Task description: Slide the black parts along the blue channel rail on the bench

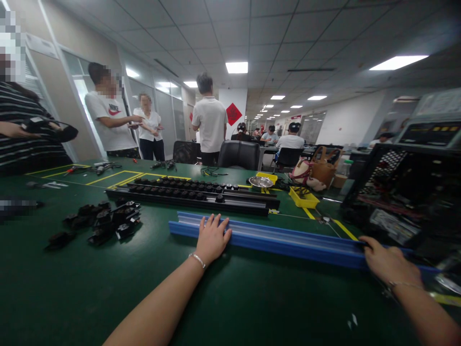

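A long blue channel rail (pixel 288 238) lies across the green table in front of me, its open groove facing up. My left hand (pixel 213 235) rests over the rail near its left end, fingers stretched and spread across the groove. Toward the other end, my right hand (pixel 391 262) has its fingers curled over the rail's near edge; part of its grip is hidden. Behind the blue rail lie black rails (pixel 194 204) with rows of small black parts on them. A loose pile of black parts (pixel 104 218) sits to the left.
A metal dish (pixel 261 182) and a yellow bin (pixel 303 197) stand beyond the rail. An opened computer case (pixel 392 192) stands close to my right hand. Bags (pixel 317 168) sit at the back right. Cables lie along the far edge. Several people stand or sit beyond the table.
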A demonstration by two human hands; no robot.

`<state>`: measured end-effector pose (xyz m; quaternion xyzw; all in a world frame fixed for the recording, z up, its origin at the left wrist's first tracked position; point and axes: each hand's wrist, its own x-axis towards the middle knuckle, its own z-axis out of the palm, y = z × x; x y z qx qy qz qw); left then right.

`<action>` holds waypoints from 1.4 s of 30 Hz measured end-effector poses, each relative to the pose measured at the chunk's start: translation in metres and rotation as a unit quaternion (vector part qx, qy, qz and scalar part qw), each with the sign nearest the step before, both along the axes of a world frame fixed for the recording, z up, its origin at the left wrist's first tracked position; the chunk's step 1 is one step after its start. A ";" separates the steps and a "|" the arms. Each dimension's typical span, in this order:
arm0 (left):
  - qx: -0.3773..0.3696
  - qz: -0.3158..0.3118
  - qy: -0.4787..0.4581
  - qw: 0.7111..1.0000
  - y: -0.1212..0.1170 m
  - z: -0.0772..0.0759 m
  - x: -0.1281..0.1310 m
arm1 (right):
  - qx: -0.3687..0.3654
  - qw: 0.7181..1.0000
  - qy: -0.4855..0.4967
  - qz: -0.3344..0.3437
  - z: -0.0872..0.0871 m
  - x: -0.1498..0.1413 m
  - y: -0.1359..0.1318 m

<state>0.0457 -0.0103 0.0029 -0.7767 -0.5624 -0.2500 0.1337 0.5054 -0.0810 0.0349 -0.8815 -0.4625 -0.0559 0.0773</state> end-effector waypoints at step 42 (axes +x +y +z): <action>0.003 0.000 -0.005 1.000 0.000 -0.001 -0.001 | -0.002 1.000 -0.009 -0.011 0.010 -0.050 0.002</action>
